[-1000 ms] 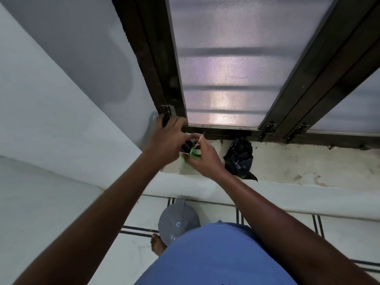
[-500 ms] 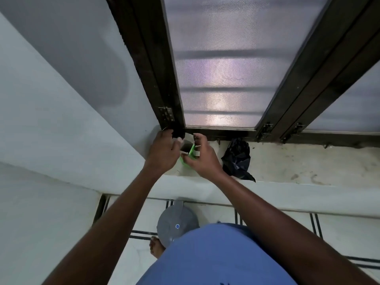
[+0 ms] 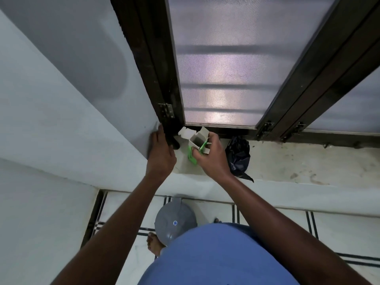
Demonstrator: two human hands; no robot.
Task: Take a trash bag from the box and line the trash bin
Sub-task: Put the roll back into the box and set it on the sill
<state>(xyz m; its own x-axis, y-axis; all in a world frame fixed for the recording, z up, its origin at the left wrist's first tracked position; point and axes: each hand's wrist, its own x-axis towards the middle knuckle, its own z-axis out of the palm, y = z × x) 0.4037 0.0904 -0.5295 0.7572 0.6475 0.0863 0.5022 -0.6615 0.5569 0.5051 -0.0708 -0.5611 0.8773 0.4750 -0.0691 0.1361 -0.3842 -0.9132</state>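
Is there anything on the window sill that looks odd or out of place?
Yes. A crumpled black bag lies loose on the stained sill, right of the opened box that the right hand holds.

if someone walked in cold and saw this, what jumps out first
Probably the small green and white cardboard box, flaps open, gripped by the right hand on the pale window ledge below the frosted glass pane. Just right of it lies a crumpled black plastic bag, while the left hand holds something dark by the window frame. Down on the floor stands a round grey lidded trash bin.
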